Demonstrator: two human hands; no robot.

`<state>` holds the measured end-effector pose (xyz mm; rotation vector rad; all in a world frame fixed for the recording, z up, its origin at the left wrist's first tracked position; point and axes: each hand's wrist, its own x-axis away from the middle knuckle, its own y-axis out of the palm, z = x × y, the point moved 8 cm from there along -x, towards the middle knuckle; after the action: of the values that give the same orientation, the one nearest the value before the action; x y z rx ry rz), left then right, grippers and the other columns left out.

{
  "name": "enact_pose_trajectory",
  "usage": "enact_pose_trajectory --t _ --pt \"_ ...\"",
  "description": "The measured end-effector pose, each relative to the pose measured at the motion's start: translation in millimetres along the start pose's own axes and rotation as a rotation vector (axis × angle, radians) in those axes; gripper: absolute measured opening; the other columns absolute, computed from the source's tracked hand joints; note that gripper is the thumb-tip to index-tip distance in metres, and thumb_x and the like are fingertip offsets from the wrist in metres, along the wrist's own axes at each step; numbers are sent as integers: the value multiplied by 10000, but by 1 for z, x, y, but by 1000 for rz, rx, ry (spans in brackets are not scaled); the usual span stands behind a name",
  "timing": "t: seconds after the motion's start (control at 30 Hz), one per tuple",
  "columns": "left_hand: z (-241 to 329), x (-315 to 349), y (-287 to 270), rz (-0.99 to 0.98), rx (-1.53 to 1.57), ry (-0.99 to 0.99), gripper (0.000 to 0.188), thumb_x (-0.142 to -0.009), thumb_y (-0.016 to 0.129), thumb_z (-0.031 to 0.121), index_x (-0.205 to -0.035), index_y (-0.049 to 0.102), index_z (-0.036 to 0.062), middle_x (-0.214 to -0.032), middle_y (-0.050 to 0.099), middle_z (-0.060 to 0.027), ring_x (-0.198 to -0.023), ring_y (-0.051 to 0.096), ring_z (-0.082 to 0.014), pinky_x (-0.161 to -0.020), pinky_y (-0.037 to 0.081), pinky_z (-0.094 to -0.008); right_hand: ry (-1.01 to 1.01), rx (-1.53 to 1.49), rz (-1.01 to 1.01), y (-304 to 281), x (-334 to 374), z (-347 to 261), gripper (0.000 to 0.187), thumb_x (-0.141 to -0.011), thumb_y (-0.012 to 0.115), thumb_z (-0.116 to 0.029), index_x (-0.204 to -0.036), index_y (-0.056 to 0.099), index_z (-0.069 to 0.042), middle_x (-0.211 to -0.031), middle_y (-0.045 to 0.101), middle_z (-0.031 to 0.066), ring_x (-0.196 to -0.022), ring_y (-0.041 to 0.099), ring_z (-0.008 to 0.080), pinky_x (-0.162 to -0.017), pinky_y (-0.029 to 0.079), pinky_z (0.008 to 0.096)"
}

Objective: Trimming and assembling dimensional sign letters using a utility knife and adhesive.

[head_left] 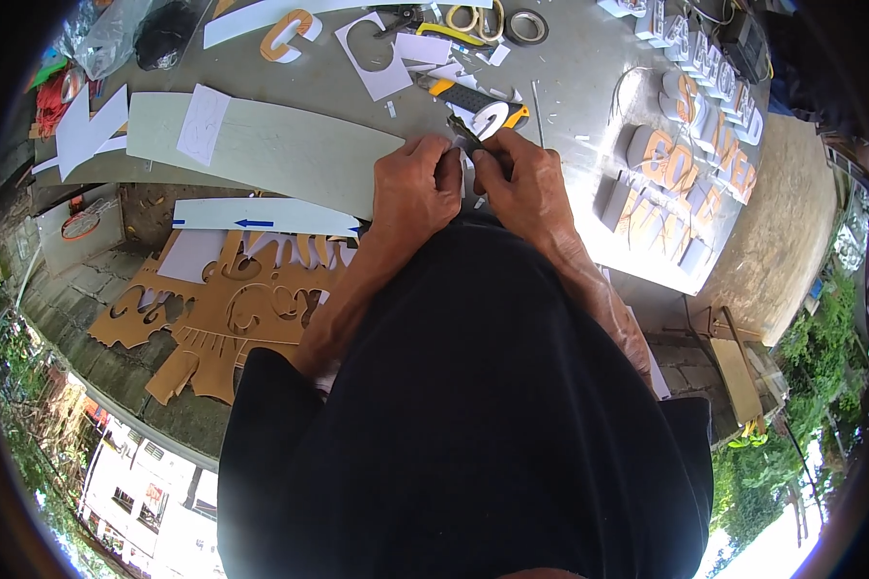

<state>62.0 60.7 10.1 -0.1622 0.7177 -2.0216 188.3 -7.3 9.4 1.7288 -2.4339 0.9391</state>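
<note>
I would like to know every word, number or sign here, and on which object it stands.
White strip at left: blue arrow, pointing left.
Letter-shaped blocks at right: characters, not transcribed here.
Letter-shaped piece at top: one character, not transcribed.
Yellow-black cutter: any marking too small to read.
Left paper: drawn lines, unreadable.

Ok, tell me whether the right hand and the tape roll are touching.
Apart; the head view shows table between the right hand and tape roll.

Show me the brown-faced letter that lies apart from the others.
It's the curved letter on the table's left half, left of the white sheet with a cut-out; the other brown-faced letters cluster at the right.
</note>
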Motion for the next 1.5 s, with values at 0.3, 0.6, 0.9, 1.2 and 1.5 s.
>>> enact_pose_trajectory --t 0.3,0.6,0.9,1.2,1.5 --pt "2 3 1 1 13 14 78 -799 688 21 -795 611 10 -718 641 -164 -565 630 -354 -499 483 -403 19 -70 24 2 0 3 155 -887 635 -97 -905 649 56 -660 660 190 -565 670 295 -555 500 378" --pt "5 7 2 1 24 61 65 -789 689 1 -831 639 10 -711 637 -147 -566 624 -341 -495 471 -401 28 -90 57 4 2 9 163 -896 639 -110 -900 650 52 -644 655 181 -550 662 265 -547 493 370" --pt "4 7 2 3 36 65 69 -777 684 -21 -829 644 1 -702 635 -149 -558 616 -339 -493 465 -399 0 -65 45 4 5 6 136 -904 628 -88 -883 638 46 -632 655 163 -536 659 234 -530 482 349" --pt "2 6 0 -8 34 51 66 -787 677 -14 -849 654 -7 -708 639 -159 -570 622 -346 -504 473 -403 58 -124 -2 5 9 10 138 -901 624 -86 -886 637 51 -654 671 161 -564 670 223 -551 495 343" --pt "4 8 6 -53 -64 69 71 -785 684 7 -795 614 13 -691 604 -146 -601 619 -353 -534 480 -439 131 -117 -17 7 4 10 190 -910 612 -117 -887 640 69 -671 681 162 -596 693 233 -576 520 357"
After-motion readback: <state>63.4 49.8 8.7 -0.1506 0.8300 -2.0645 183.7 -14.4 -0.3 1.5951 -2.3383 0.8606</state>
